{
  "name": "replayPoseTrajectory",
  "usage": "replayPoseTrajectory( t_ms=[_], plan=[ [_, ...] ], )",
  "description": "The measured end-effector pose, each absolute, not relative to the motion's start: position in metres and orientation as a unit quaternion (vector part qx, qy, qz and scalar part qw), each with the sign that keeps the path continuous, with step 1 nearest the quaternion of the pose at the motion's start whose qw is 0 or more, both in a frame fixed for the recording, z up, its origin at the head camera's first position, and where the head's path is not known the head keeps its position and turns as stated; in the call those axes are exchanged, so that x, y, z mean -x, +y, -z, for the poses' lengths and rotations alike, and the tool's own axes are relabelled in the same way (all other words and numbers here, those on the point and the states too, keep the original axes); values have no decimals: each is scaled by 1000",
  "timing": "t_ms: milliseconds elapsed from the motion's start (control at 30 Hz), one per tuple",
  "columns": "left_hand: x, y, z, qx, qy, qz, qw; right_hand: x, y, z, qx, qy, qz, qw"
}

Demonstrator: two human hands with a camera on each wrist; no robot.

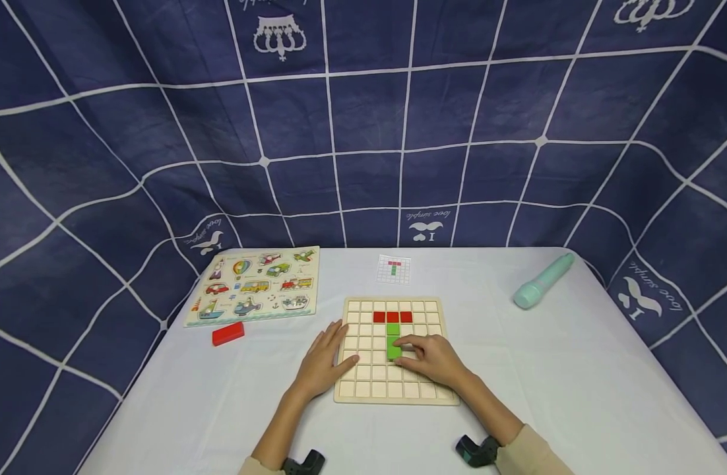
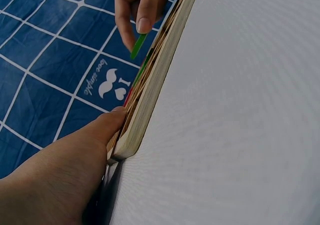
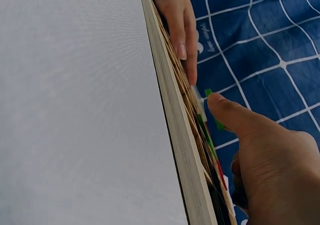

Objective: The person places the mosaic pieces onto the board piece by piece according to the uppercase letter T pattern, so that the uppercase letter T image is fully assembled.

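Note:
A square wooden grid board lies on the white table. Three red tiles form a row near its far side, with a green tile just below the middle one. My right hand pinches another green tile between thumb and fingers; the left wrist view shows this tile tilted and raised above the board. My left hand rests along the board's left edge, fingers extended and thumb over the rim.
Behind the board lies a small card printed with a red and green T on a grid. A vehicle picture puzzle and a red block are at the left. A teal microphone-shaped object lies at the right.

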State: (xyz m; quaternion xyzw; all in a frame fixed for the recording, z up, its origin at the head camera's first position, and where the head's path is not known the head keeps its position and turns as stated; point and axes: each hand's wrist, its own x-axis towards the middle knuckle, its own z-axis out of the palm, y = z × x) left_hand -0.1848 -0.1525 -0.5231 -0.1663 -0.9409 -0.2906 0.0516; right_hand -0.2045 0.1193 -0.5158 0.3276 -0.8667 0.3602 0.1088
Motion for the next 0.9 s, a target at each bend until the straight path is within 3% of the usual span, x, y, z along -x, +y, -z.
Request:
replayPoseTrajectory(
  t_ms=[900],
  plan=[
    [189, -151, 526, 172, -940, 289, 54, 207, 122, 521, -336, -876, -327, 109]
  ],
)
